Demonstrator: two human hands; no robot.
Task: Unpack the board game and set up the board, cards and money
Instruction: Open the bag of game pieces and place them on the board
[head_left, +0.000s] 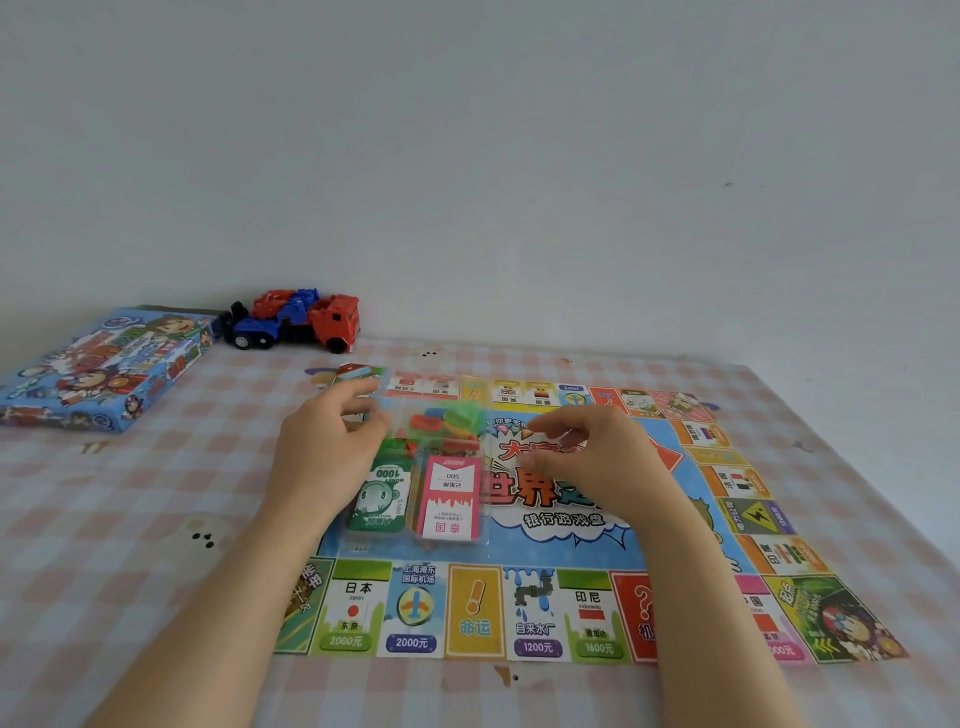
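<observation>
The colourful paper game board (519, 613) is laid flat. On it the clear plastic tray (485, 512) of money (379, 499) and cards (449, 501) is gripped by the left hand (322, 447), likely for opening; the hold of the right hand (597, 457) cannot be told. The blue cardboard box (104, 369) is set aside beyond.

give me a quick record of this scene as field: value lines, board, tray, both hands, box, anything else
board: game board unfolded flat on the checked tablecloth
tray: clear plastic tray lying on the board, left of centre
contents: green 1000 notes, pink cards, small red and green pieces
left hand: fingers curled on the tray's left edge
right hand: fingers curled just right of the tray; contact unclear
box: game box far left, off the board
other: toy truck by the wall
</observation>
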